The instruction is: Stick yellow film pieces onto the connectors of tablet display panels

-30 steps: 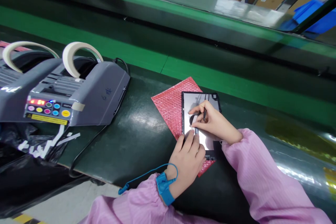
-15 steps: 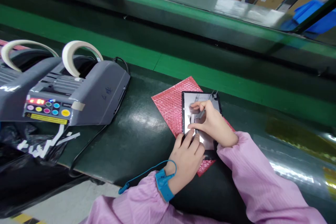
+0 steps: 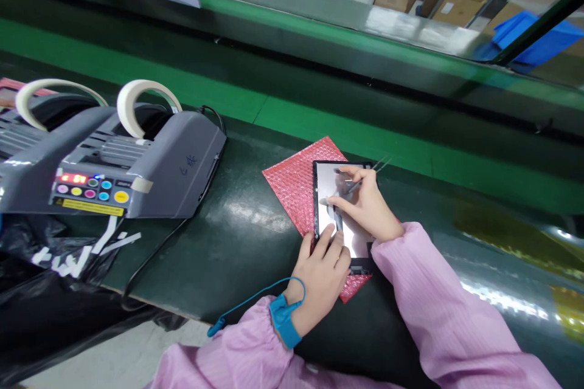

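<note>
A flat display panel (image 3: 325,185) with a black frame and shiny, mirror-like back lies on a pink bubble-wrap pouch (image 3: 292,185). My left hand (image 3: 322,264) rests on its lower left part, fingers stretched out and lying flat. Over the panel's middle, my right hand (image 3: 367,203) has its thumb and index finger apart. Thin tweezers (image 3: 356,185) are tucked in that hand, their slender ends sticking out beyond the knuckles. A greyish strip shows between the hands; whether it is tape or a reflection I cannot tell. A blue wrist strap (image 3: 285,321) circles my left wrist.
Two grey tape dispensers (image 3: 177,164) with cream tape rolls (image 3: 130,106) stand at the left. White tape scraps (image 3: 73,261) hang over a black bag (image 3: 55,316). A black cable (image 3: 157,249) crosses the dark green bench (image 3: 246,237). Amber film (image 3: 502,231) lies right.
My right thumb and index finger have shifted slightly up and left over the panel, and the tweezers have turned a little. My left hand stays on the panel. The camera view has shifted slightly.
</note>
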{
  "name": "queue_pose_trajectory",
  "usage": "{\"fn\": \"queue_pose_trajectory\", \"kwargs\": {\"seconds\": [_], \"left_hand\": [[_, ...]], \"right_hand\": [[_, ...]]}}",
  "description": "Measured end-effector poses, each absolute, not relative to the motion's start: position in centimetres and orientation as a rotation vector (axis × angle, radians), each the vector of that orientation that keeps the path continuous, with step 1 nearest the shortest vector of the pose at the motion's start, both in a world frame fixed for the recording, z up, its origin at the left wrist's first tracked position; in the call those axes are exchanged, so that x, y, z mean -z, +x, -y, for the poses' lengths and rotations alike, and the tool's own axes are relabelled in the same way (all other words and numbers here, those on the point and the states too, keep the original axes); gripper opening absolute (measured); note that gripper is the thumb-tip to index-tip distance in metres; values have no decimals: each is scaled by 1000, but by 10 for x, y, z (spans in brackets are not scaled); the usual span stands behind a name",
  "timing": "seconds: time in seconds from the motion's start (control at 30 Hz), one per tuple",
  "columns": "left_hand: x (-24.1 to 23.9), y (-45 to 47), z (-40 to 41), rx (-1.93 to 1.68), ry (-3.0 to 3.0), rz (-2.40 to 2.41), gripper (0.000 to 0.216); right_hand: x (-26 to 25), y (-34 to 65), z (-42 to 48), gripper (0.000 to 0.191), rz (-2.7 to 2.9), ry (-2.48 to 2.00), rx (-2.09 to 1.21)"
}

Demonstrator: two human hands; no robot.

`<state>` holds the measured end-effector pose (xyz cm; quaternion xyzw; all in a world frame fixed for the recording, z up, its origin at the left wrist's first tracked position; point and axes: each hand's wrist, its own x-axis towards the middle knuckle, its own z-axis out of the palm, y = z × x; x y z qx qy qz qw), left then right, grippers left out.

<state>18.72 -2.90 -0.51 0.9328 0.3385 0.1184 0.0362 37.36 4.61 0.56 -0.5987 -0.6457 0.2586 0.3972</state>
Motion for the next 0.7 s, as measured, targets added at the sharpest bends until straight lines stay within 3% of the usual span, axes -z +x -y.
{"fn": "queue_pose_trajectory", "kwargs": {"seconds": [0.13, 0.27, 0.53, 0.7], "left_hand": [[8, 174, 33, -351, 2858, -976, 38], [9, 163, 21, -399, 2792, -972, 46], [2, 162, -44, -342, 2865, -941, 47], [15, 165, -50, -404, 2829, -1058, 49]], "right_hand": [[-13, 394, -27, 40, 1498, -1575, -654], [-15, 420, -3, 44, 1433, -1809, -520], [-24, 427, 37, 43, 1323, -2229, -469], [-27, 421, 33, 40, 1346, -2255, -564]]}}
